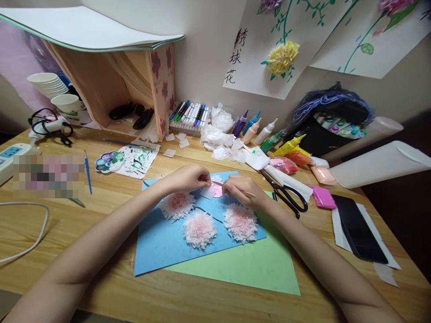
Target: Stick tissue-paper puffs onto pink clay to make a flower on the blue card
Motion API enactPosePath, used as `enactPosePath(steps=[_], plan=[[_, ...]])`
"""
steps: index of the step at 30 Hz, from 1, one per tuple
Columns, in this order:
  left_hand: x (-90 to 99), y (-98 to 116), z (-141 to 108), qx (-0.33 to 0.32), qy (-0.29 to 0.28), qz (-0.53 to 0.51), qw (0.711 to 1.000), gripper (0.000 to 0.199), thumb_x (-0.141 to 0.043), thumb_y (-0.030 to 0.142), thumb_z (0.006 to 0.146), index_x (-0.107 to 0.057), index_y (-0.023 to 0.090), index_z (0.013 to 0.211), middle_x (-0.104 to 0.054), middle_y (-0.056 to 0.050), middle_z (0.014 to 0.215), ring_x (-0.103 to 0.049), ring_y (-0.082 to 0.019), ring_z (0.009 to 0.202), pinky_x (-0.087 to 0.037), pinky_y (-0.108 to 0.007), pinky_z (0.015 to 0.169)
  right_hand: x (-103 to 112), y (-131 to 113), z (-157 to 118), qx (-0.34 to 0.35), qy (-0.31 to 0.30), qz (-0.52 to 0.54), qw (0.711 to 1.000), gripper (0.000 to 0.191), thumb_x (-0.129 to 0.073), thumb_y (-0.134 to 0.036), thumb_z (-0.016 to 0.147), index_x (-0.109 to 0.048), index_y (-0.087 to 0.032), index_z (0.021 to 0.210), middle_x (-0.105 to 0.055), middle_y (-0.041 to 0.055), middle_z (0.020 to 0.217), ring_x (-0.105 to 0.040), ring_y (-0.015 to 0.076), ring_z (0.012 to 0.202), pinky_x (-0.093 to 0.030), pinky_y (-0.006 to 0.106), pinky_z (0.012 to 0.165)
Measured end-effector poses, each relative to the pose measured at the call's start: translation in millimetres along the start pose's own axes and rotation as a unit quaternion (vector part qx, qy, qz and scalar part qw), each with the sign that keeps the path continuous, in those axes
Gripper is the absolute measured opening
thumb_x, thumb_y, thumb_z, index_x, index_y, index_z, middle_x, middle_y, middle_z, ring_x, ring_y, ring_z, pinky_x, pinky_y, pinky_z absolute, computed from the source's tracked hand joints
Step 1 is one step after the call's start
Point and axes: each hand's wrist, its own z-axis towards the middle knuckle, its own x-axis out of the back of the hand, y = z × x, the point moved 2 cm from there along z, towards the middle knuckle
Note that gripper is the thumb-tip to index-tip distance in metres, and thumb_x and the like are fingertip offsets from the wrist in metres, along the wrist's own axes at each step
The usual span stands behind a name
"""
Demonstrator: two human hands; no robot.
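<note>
On a blue sheet (158,255) lie several pale pink flowers of ruffled tissue paper, one of them a flower (200,229) near the front. Toward the back of the sheet is a flat pink patch (218,190) that looks like soft clay. My left hand (191,176) is closed in a pinch at its left, on a small white square of tissue paper (208,192). From the right, my right hand (243,187) grips a thin wooden stick (249,194), its tip over the patch. Dark curved stem lines (205,211) run between the flowers.
A green sheet (249,269) lies under the blue one. Black scissors (286,193) and a phone (360,229) are at the right. Paint bottles (266,131), markers (191,112) and loose tissue squares (169,153) stand or lie behind. A paintbrush (88,172) is left.
</note>
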Motion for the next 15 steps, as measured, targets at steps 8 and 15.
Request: enactPosePath(steps=[8, 15], plan=[[0.4, 1.2, -2.7, 0.004, -0.014, 0.021, 1.000, 0.017, -0.054, 0.015, 0.074, -0.069, 0.014, 0.082, -0.070, -0.004, 0.078, -0.058, -0.012, 0.065, -0.037, -0.022, 0.058, -1.9, 0.4, -0.5, 0.024, -0.021, 0.035, 0.999, 0.050, -0.022, -0.036, 0.099, -0.057, -0.017, 0.069, -0.059, 0.0028, 0.060, -0.052, 0.0129, 0.061, -0.040, 0.027, 0.062], [0.4, 1.7, 0.7, 0.005, -0.002, -0.009, 1.000, 0.017, -0.054, 0.014, 0.076, -0.069, 0.013, 0.082, -0.070, -0.003, 0.078, -0.057, -0.012, 0.067, -0.038, -0.022, 0.060, -2.5, 4.6, -1.5, -0.001, 0.013, 0.019, 1.000, 0.046, -0.023, -0.033, 0.098, -0.057, -0.017, 0.071, -0.059, 0.0025, 0.062, -0.052, 0.0126, 0.061, -0.040, 0.028, 0.063]])
